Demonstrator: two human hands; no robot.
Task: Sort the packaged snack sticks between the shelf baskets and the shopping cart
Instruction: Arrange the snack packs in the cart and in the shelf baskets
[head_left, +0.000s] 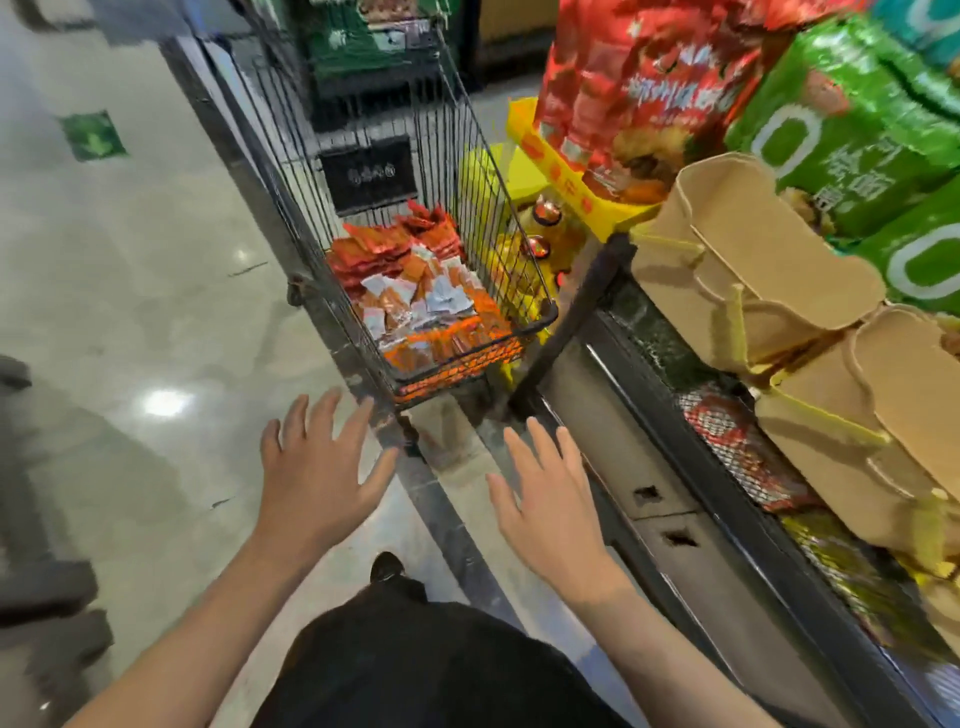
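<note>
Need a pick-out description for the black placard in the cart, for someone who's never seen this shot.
Start at the wire shopping cart standing in the aisle ahead of the person, left of the shelf. Follow its mesh to the far end, above the heap of orange snack packets. The black placard hangs there: the only flat, dark rectangle, with faint pale lettering.

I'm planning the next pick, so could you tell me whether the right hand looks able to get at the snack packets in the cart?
Probably yes: the right hand is open and empty, the shopping cart is open-topped, and nothing lies between it and the snack packets.
</note>
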